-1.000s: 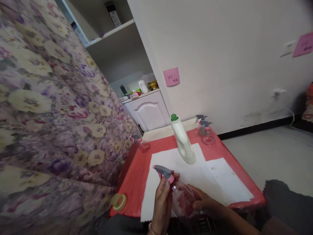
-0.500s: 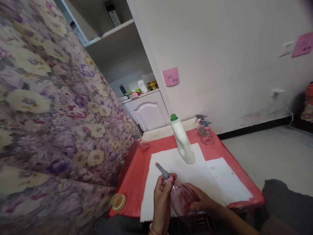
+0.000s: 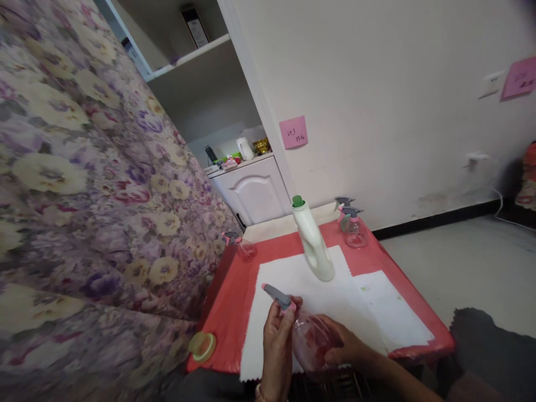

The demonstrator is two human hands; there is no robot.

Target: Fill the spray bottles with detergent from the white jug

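I hold a clear spray bottle (image 3: 307, 343) over the near edge of a red table (image 3: 234, 298). My left hand (image 3: 278, 346) grips its grey and pink trigger head (image 3: 280, 298) at the neck. My right hand (image 3: 345, 346) wraps around the round body from the right. A tall white bottle with a green neck (image 3: 313, 243) stands upright on white paper (image 3: 335, 301) just beyond my hands.
Two more clear spray bottles (image 3: 354, 226) stand at the table's far right corner, another (image 3: 242, 245) at the left edge. A green lid (image 3: 203, 346) lies at the near left corner. A floral sofa (image 3: 96, 195) fills the left, and a white cabinet (image 3: 253, 190) stands behind.
The trigger head has turned in my left hand, its nozzle swinging a little while both hands keep hold of the bottle.
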